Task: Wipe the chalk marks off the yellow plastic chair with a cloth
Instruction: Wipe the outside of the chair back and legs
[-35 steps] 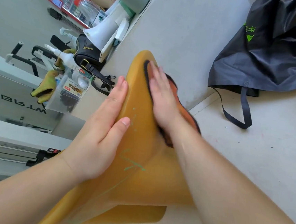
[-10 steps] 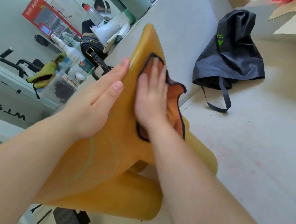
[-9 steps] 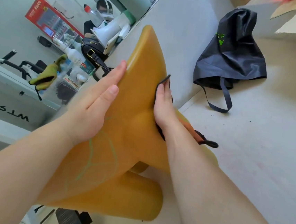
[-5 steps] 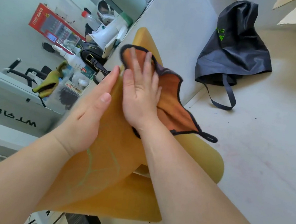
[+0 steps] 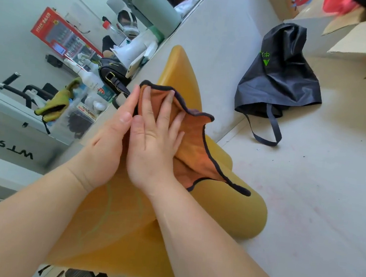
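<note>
The right hand (image 5: pixel 152 142) lies flat on the orange cloth (image 5: pixel 191 143), its fingers (image 5: pixel 146 103) straight and spread, pressing it onto the back of the yellow plastic chair (image 5: pixel 180 71); nothing is curled or pinched. The left hand (image 5: pixel 106 144) is flat too, released, fingers straight along the chair's left edge, just beside the right thumb and seemingly touching it. The chair's rounded top rises just beyond the right fingertips, and the loose half of the cloth hangs off to their right. Pale green chalk marks (image 5: pixel 107 200) curve behind both palms, near the wrists, and look untouched

To wipe well, I judge the stroke should run down from here with the whole palm bearing on the cloth, the left hand steadying the shell against the push, until it reaches those curves; the trailing flap would serve better folded under the palm

Against half a second ago, the right hand and cloth sit lower on the backrest, more bare yellow shows beyond the fingertips, and the hands have closed together
</note>
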Motion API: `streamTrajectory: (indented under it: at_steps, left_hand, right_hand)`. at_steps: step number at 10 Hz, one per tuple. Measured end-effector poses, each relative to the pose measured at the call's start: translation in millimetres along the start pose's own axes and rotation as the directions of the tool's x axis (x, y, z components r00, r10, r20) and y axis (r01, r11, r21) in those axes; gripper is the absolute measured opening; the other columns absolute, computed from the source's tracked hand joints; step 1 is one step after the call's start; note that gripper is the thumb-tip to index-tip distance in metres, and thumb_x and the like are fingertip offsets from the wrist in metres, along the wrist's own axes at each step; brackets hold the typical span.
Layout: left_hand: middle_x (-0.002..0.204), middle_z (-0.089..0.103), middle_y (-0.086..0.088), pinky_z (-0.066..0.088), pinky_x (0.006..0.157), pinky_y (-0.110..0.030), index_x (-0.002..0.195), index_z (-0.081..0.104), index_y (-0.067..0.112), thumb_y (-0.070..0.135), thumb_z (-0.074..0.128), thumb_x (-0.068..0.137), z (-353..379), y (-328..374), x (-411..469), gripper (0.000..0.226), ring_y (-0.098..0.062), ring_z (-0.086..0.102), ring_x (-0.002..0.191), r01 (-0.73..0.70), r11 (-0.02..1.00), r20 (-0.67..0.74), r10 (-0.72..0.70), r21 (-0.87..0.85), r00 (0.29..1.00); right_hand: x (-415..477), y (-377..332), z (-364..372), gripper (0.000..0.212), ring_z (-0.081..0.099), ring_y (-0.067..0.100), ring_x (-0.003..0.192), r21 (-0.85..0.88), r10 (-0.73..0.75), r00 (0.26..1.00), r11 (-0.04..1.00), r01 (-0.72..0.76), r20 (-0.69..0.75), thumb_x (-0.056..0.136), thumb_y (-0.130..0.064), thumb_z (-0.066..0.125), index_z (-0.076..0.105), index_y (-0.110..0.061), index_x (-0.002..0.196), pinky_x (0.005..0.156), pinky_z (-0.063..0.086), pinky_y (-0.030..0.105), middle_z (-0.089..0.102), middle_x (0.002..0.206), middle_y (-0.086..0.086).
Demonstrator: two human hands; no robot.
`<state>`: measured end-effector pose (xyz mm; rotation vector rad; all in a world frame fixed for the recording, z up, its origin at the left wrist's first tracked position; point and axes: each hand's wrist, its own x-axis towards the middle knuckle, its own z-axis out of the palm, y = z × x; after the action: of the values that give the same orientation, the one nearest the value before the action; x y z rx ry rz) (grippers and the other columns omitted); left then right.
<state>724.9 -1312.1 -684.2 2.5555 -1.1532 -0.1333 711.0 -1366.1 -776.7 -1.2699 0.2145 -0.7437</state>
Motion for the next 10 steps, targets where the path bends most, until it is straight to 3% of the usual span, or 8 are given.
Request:
streamTrajectory:
  at_steps: [1, 3, 5, 6, 7, 8, 9, 10]
  left_hand:
    - [0.162, 0.024, 0.021, 0.018, 0.112, -0.004, 0.158, 0.020, 0.028, 0.047, 0.017, 0.106, 0, 2, -1, 0.055, 0.009, 0.019, 0.147, -0.024, 0.999, -0.012, 0.025, 0.047, 1.000]
    - [0.164, 0.017, 0.021, 0.012, 0.125, -0.028, 0.159, 0.018, 0.029, 0.040, 0.023, 0.103, 2, 3, -7, 0.057, 0.008, 0.012, 0.149, -0.057, 0.975, -0.031, 0.065, 0.217, 0.997]
    - [0.168, 0.009, 0.007, 0.023, 0.117, -0.035, 0.160, 0.019, 0.023, 0.044, 0.032, 0.096, 32, 14, -13, 0.068, -0.015, 0.020, 0.151, 0.070, 0.718, -0.185, 0.084, 0.693, 0.979]
    - [0.169, 0.007, -0.003, 0.020, 0.118, -0.053, 0.160, 0.017, 0.017, 0.046, 0.033, 0.093, 62, 21, -20, 0.074, -0.033, 0.017, 0.151, 0.203, 0.623, -0.281, 0.028, 0.755, 0.959]
    - [0.169, 0.000, -0.005, 0.011, 0.118, -0.060, 0.160, 0.012, 0.017, 0.046, 0.034, 0.086, 77, 22, -20, 0.083, -0.039, 0.009, 0.152, 0.248, 0.571, -0.300, -0.005, 0.782, 0.954]
    - [0.169, -0.002, -0.007, 0.011, 0.117, -0.060, 0.159, 0.015, 0.016, 0.044, 0.040, 0.083, 78, 18, -20, 0.085, -0.041, 0.011, 0.150, 0.259, 0.516, -0.306, 0.007, 0.817, 0.952]
    - [0.168, 0.002, -0.012, 0.016, 0.114, -0.060, 0.157, 0.024, 0.019, 0.046, 0.051, 0.078, 78, 16, -18, 0.087, -0.046, 0.019, 0.145, 0.249, 0.451, -0.288, 0.019, 0.857, 0.957]
    - [0.168, 0.002, -0.014, 0.021, 0.111, -0.059, 0.155, 0.027, 0.025, 0.051, 0.055, 0.074, 79, 15, -17, 0.089, -0.048, 0.021, 0.143, 0.235, 0.409, -0.263, 0.012, 0.882, 0.965]
  right_hand:
    - [6, 25, -2, 0.054, 0.005, 0.023, 0.155, -0.112, -0.005, 0.998, 0.994, -0.001, -0.056, 0.105, -0.052, 0.014, 0.002, -0.054, 0.157, 0.122, -0.006, 0.056, -0.013, 0.169, -0.018]
    - [-4, 124, -42, 0.051, 0.000, 0.031, 0.158, -0.172, 0.604, 0.794, 0.777, -0.605, -0.064, 0.108, -0.051, 0.008, 0.013, -0.051, 0.158, 0.125, -0.003, 0.057, 0.002, 0.171, -0.016]
    - [-36, 47, 16, 0.064, -0.013, 0.020, 0.156, -0.234, 0.219, 0.974, 0.946, -0.225, -0.053, 0.106, -0.053, 0.020, -0.032, -0.060, 0.142, 0.122, -0.012, 0.053, -0.029, 0.162, -0.026]
    - [-51, 70, 15, 0.065, -0.010, 0.017, 0.156, -0.321, 0.100, 0.993, 0.940, -0.112, -0.055, 0.099, -0.060, 0.020, -0.026, -0.061, 0.146, 0.122, -0.010, 0.050, -0.022, 0.166, -0.021]
    - [-65, 140, -13, 0.055, -0.004, 0.015, 0.157, -0.286, 0.274, 0.948, 0.907, -0.310, -0.159, 0.102, -0.060, 0.016, -0.006, -0.062, 0.153, 0.125, -0.006, 0.052, -0.006, 0.170, -0.018]
    - [-72, 204, -53, 0.053, -0.007, 0.027, 0.158, -0.156, 0.682, 0.707, 0.690, -0.707, -0.187, 0.104, -0.060, 0.007, -0.002, -0.057, 0.156, 0.125, -0.003, 0.056, -0.006, 0.172, -0.012]
    - [-72, 215, -63, 0.052, -0.008, 0.040, 0.156, -0.058, 0.810, 0.565, 0.563, -0.824, -0.160, 0.106, -0.055, 0.005, -0.002, -0.053, 0.158, 0.124, -0.006, 0.054, -0.009, 0.172, -0.006]
    - [-66, 176, -34, 0.049, -0.010, 0.033, 0.157, -0.080, 0.645, 0.731, 0.735, -0.673, -0.223, 0.109, -0.049, 0.009, 0.006, -0.054, 0.157, 0.124, -0.007, 0.058, -0.004, 0.171, -0.014]
